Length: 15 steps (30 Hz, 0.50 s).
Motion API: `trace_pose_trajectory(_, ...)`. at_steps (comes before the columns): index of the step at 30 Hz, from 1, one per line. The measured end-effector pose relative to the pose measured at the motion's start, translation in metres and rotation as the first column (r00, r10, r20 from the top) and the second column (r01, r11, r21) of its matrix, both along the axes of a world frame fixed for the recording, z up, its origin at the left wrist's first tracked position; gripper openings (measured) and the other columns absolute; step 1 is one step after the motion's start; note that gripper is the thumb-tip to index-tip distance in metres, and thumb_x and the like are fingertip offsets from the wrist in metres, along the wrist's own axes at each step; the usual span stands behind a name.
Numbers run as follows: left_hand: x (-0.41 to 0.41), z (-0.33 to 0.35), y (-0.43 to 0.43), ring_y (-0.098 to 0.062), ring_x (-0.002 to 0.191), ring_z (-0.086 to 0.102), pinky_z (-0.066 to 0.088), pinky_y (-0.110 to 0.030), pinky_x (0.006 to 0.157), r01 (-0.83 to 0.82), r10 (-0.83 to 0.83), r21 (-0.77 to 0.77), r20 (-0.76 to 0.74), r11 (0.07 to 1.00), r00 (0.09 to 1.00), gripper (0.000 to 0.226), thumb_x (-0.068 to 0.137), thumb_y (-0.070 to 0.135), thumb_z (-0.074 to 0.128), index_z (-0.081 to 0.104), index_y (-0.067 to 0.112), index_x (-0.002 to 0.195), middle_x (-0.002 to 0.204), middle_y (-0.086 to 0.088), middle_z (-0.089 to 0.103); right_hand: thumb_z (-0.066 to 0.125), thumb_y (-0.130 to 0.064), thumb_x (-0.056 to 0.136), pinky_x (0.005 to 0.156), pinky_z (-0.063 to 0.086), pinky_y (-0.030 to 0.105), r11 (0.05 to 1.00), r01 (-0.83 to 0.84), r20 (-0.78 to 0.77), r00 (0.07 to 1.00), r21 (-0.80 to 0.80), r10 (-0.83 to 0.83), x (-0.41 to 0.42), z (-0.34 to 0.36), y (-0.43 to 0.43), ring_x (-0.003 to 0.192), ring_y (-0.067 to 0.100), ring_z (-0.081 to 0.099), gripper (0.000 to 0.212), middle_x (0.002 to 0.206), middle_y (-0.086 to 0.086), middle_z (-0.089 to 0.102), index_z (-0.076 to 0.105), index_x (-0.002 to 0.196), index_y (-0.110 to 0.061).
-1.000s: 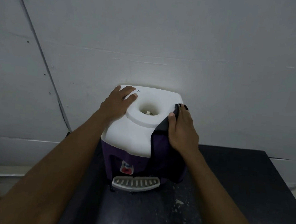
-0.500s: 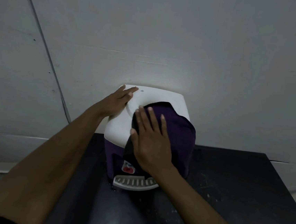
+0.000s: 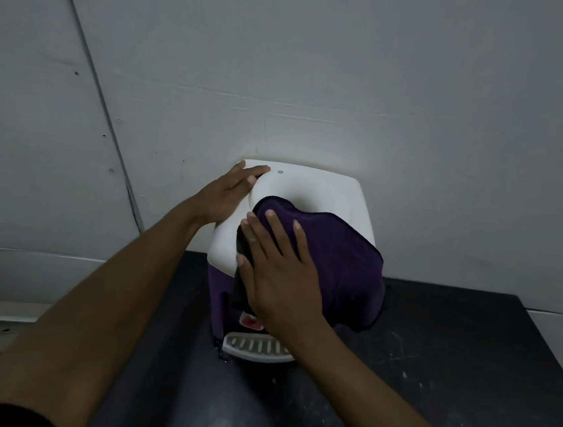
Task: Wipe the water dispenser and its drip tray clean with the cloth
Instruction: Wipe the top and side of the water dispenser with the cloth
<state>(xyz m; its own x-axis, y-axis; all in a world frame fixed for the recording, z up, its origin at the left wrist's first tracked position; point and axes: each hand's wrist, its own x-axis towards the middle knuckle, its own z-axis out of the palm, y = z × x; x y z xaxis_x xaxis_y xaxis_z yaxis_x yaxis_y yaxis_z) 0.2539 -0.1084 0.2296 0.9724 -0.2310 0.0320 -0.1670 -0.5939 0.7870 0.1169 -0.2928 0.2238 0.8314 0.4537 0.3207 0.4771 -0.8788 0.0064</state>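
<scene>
The purple cloth lies spread over the right half of the water dispenser's white top and hangs down its front right side. It sits directly beneath the fingers of the right hand. Those fingers are straight and slightly spread, pressed flat on the cloth's left part. Their tips point toward the back of the dispenser, and the thumb lies along the cloth's dark left edge. The cloth is a deep purple with a soft, nappy look and a thin dark hem. Its rear edge bulges over the raised ring on the dispenser's top, and its lower right corner hangs free beside the dispenser. The left hand rests flat on the dispenser's rear left corner, fingers straight and close together, well clear of the cloth. The dispenser has a smooth white lid over a purple body. On its front, partly hidden by the right wrist, is a red-marked tap area. Below that is the pale slotted drip tray. The dispenser stands on a dark, scuffed tabletop, its back against a grey wall.
</scene>
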Motion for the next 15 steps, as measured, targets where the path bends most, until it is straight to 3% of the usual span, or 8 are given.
trace_pose_trajectory(5, -0.003, 0.003, 0.000, -0.008, 0.155, 0.004, 0.011, -0.039, 0.123, 0.015, -0.015, 0.007, 0.020, 1.000, 1.000, 0.044, 0.109, 0.050, 0.024, 0.036, 0.050, 0.150, 0.168, 0.006, 0.016, 0.012, -0.045, 0.111, 0.129, 0.000, 0.049, 0.999, 0.020, -0.028, 0.999, -0.025, -0.021, 0.014, 0.003, 0.029, 0.160, 0.022, 0.006, 0.061, 0.171, 0.000, 0.022, 0.024, 0.163, -0.015)
trace_pose_trajectory(9, -0.003, 0.004, -0.002, -0.005, 0.154, 0.002, 0.009, -0.031, 0.121, 0.029, -0.030, 0.026, 0.042, 0.999, 0.999, 0.045, 0.110, 0.045, 0.022, 0.036, 0.044, 0.152, 0.162, 0.018, 0.024, 0.023, -0.049, 0.110, 0.129, 0.010, 0.047, 0.998, -0.051, 0.056, 0.997, -0.040, 0.054, 0.007, -0.001, 0.005, 0.158, 0.017, 0.021, 0.057, 0.166, -0.006, 0.034, 0.037, 0.159, -0.023)
trace_pose_trajectory(15, -0.005, 0.004, -0.003, -0.002, 0.153, 0.004, 0.007, -0.022, 0.115, 0.015, -0.014, -0.040, 0.037, 0.999, 0.999, 0.044, 0.110, 0.041, 0.027, 0.039, 0.037, 0.153, 0.152, 0.030, 0.027, 0.032, -0.041, 0.109, 0.125, 0.023, 0.039, 0.956, 0.033, 0.131, 0.989, 0.291, -0.074, -0.001, -0.011, -0.057, 0.154, 0.010, 0.028, 0.047, 0.163, -0.015, 0.038, 0.046, 0.154, -0.034)
